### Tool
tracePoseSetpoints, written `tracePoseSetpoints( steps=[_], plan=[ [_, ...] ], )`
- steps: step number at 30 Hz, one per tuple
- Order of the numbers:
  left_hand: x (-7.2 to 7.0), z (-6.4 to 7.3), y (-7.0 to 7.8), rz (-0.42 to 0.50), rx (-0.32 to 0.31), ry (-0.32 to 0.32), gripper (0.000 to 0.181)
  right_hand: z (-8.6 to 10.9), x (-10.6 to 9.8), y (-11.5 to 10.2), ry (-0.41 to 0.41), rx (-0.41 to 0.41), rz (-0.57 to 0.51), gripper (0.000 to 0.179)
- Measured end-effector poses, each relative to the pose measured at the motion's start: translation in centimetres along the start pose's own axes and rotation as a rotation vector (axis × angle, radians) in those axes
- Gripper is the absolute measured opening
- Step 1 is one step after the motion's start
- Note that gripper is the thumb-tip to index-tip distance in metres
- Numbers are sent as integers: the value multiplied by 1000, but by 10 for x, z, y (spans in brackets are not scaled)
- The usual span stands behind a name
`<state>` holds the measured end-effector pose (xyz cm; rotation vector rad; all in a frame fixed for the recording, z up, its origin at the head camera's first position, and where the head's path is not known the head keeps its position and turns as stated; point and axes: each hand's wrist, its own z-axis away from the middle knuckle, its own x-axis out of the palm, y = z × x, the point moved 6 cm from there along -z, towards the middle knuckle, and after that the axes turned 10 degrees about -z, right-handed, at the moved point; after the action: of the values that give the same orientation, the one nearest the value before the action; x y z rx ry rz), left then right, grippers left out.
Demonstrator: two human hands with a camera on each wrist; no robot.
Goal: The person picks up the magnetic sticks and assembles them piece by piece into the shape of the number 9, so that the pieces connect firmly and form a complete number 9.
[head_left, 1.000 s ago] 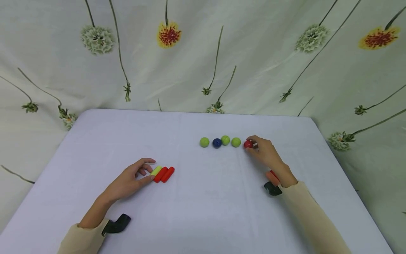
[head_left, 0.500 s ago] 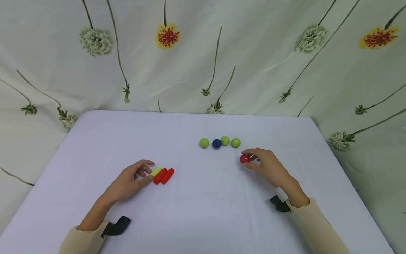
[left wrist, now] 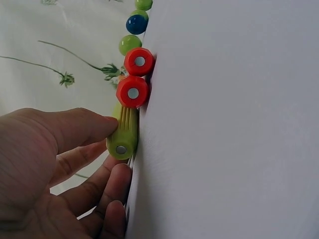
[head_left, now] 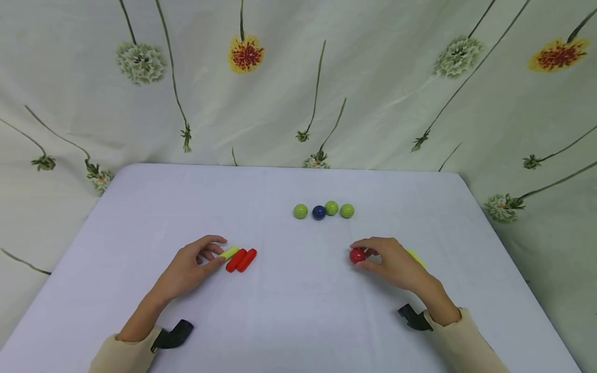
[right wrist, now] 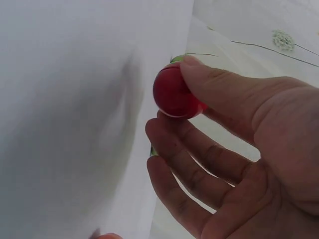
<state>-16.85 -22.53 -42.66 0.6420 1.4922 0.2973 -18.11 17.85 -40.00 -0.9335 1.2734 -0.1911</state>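
Observation:
My left hand pinches a yellow-green magnetic rod with a grey metal disc in its end; the thumb presses one side. Two red magnetic rods lie side by side just right of it, their end discs showing in the left wrist view. My right hand holds a glossy red ball between thumb and fingertips, held over the right half of the table. Behind the right hand, part of another yellow rod shows, mostly hidden.
Toward the back of the white table stand a dark blue ball and several green balls in a loose row. A flower-print cloth hangs behind. An orange tip shows low in the right wrist view.
My right hand has carried the red ball away from the right end of the ball row, nearer to me and slightly left. The left hand has stayed nearly still at the yellow-green rod.

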Motion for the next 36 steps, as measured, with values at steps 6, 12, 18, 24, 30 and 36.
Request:
tracePoseSetpoints(
  steps=[6,12,18,24,30,36],
  plan=[
    [-1,0,2,-15,11,23,34,0,5,4,-12,41,14,34],
    [-3,0,4,-28,-3,42,32,1,7,4,-20,76,27,34],
    [-6,2,4,-26,-16,69,30,0,6,3,-22,73,40,34],
    [-10,1,2,-32,-28,89,27,0,7,3,-11,58,28,33],
    [-12,1,4,-7,-41,91,29,1,8,3,2,43,18,31],
    [-18,5,17,36,-47,81,31,0,9,2,-8,36,5,32]
  ],
)
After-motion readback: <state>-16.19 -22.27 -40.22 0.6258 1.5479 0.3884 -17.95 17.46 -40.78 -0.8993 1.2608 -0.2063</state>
